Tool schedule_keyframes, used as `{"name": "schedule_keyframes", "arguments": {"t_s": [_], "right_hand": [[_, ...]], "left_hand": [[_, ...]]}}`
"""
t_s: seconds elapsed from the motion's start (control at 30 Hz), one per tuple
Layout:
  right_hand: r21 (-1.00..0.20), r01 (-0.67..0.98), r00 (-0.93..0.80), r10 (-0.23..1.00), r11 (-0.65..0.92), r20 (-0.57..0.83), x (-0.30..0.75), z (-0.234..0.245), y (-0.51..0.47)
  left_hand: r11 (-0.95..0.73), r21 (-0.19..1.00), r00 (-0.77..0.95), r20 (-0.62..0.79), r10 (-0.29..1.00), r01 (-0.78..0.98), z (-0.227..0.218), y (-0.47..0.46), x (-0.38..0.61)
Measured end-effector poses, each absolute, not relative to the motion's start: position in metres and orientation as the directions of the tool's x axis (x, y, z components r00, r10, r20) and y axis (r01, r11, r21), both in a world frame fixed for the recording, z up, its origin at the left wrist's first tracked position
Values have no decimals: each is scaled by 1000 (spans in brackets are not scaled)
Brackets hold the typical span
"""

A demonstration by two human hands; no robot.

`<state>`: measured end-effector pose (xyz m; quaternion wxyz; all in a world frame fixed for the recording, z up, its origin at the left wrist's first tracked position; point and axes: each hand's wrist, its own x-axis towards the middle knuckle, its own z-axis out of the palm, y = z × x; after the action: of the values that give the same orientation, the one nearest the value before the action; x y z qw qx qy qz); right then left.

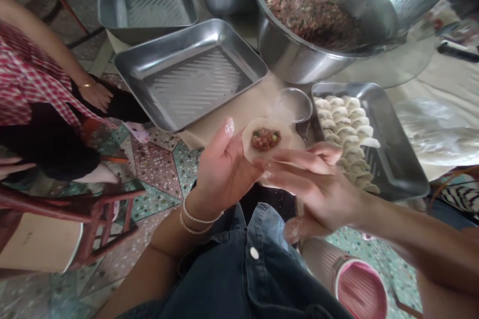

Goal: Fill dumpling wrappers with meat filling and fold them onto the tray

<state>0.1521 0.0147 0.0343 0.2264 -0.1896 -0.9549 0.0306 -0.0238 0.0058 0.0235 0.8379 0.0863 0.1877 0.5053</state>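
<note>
left hand (pixel 220 169) cradles filled wrapper (pixel 266 140), right hand (pixel 318 184) touching edge

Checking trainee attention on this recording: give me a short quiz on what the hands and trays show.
1. True or false: the left hand holds a dumpling wrapper with filling on it.
2. Where do the folded dumplings lie? A) on a plate B) in the steel tray C) on the floor
3. Which wrist wears the bracelets?
Key: 1 true; 2 B; 3 left.
</note>
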Motion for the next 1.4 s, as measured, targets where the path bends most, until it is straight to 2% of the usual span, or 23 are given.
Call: {"name": "schedule_keyframes", "arguments": {"t_s": [0.1, 0.3, 0.4, 0.53, 0.67, 0.8, 0.87, 1.0, 1.13, 1.23, 1.4], "right_hand": [[-99, 363, -807, 366, 926, 464, 156, 34, 14], [61, 325, -810, 245, 944, 533, 176, 31, 12], [88, 355, -800, 254, 931, 544, 181, 26, 9], [136, 301, -815, 180, 944, 551, 182, 20, 3], [112, 432, -653, 225, 895, 723, 190, 18, 1], [288, 517, -666, 167, 806, 727, 189, 18, 0], [335, 541, -669, 152, 771, 728, 184, 19, -2], [285, 584, -624, 196, 760, 757, 177, 19, -4], [94, 665, -510, 358, 741, 782, 175, 18, -3], [-82, 687, -411, 480, 722, 775, 171, 20, 0], [-171, 665, -386, 531, 727, 754, 165, 25, 9]], "left_hand": [[508, 329, 465, -205, 861, -796, 23, 5, -23], [534, 354, 499, -193, 845, -768, 22, 4, -27], [555, 363, 517, -204, 831, -749, 22, 4, -27], [599, 346, 576, -178, 798, -722, 20, 4, -25], [599, 351, 585, -160, 795, -719, 18, 1, -26], [661, 328, 654, -149, 742, -675, 18, -2, -24], [678, 327, 679, -129, 722, -659, 18, -2, -21], [635, 361, 646, -107, 756, -683, 17, -2, -18], [581, 407, 583, -134, 801, -705, 13, -3, -16], [540, 497, 547, -147, 824, -680, 10, -2, -14], [446, 654, 516, -98, 851, -611, 8, -4, -13]]}}
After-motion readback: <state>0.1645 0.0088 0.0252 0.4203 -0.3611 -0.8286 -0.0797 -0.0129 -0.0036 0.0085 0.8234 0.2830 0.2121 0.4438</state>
